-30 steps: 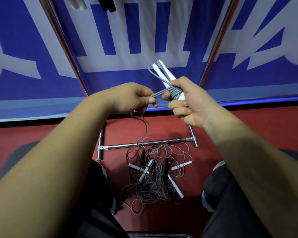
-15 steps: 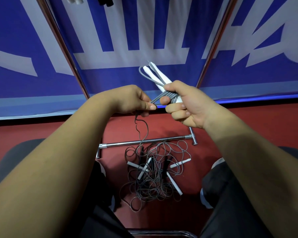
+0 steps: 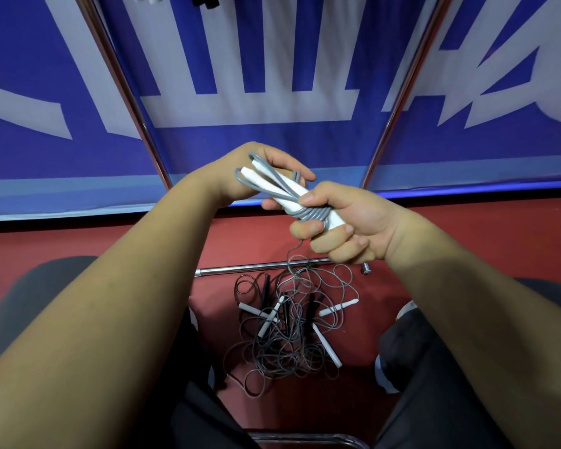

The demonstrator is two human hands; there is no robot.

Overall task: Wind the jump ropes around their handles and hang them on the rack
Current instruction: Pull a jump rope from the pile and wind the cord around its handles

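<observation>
On the floor [image 3: 434, 254] between our knees a tangle of unwound ropes [image 3: 292, 332] waits. Higher, our right hand [image 3: 344, 222] clamps the white handles [image 3: 272, 183], grey cord [image 3: 311, 212] coiled partway; our left hand [image 3: 266, 170] pinches the cord behind. The rack's uprights [image 3: 399, 92] stand beyond.

Backdrop: blue banner [image 3: 305, 150] with large white lettering, cut off at the frame edges. Red floor [image 3: 234, 241] below it. Dark trousers [image 3: 434, 384] on both legs, at left and right of frame. Curved metal chair edge [image 3: 305, 436] at bottom centre.
</observation>
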